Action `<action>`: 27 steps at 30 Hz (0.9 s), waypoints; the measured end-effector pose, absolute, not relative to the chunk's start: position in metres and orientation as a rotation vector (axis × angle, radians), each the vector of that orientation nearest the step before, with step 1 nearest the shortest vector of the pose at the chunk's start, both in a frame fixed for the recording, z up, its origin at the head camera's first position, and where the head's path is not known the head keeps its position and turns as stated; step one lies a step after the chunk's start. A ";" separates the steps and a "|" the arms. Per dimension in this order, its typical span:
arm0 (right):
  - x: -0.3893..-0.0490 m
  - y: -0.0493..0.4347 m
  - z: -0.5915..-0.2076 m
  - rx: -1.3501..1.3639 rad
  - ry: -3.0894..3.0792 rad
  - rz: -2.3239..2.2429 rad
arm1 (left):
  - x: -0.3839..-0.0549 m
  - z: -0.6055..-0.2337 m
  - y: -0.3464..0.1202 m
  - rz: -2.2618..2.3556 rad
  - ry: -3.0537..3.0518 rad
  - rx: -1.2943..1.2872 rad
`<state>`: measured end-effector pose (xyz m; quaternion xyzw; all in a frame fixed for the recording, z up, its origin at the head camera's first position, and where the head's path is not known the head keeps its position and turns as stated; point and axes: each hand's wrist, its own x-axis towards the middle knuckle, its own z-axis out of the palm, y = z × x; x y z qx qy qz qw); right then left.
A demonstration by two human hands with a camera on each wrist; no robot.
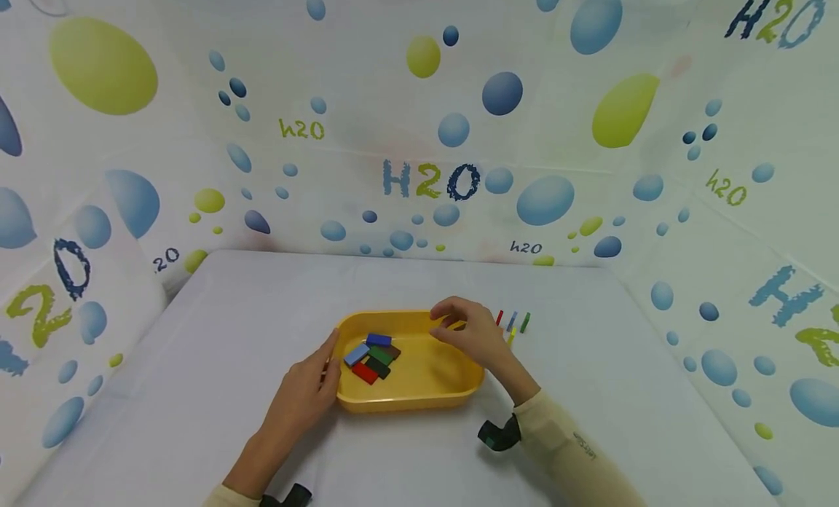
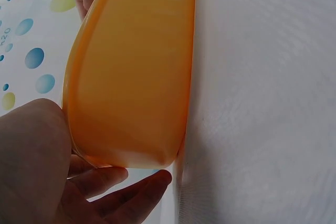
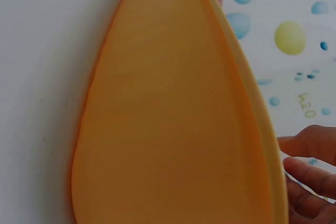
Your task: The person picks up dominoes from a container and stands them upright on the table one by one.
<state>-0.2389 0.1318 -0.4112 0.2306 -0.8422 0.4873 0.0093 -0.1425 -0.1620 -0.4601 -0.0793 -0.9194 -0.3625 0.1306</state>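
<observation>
A yellow plastic tray (image 1: 413, 401) rests on the white table. My left hand (image 1: 304, 387) lies along its left end, and its fairly straight fingers (image 2: 134, 203) touch the outer wall in the left wrist view. Over the tray's right end hovers my right hand (image 1: 468, 332), with thumb and forefinger bent and a gap between them; nothing shows in it. In the right wrist view its fingers (image 3: 315, 177) appear beyond the rim. Inside the tray's left half lie several small flat blocks: a red block (image 1: 365, 374), a light blue block (image 1: 357, 355), a blue block (image 1: 379, 339), plus green, brown and blackish ones.
Behind the right hand, on the table, lie several thin short sticks: a red stick (image 1: 499, 317), a blue stick (image 1: 512, 321), a green stick (image 1: 526, 323) and a yellow stick (image 1: 511, 337). A white sheet (image 1: 419, 230) with bubble prints walls the table at back and sides.
</observation>
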 end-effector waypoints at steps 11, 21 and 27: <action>-0.242 0.096 -0.415 0.837 -2.765 1.415 | -0.142 -0.460 -0.160 -1.031 -2.661 -0.243; -0.245 0.072 -0.422 0.797 -2.901 1.421 | -0.141 -0.458 -0.157 -1.006 -2.683 -0.215; -0.249 0.057 -0.430 0.690 -2.933 1.495 | -0.141 -0.460 -0.157 -1.012 -2.678 -0.211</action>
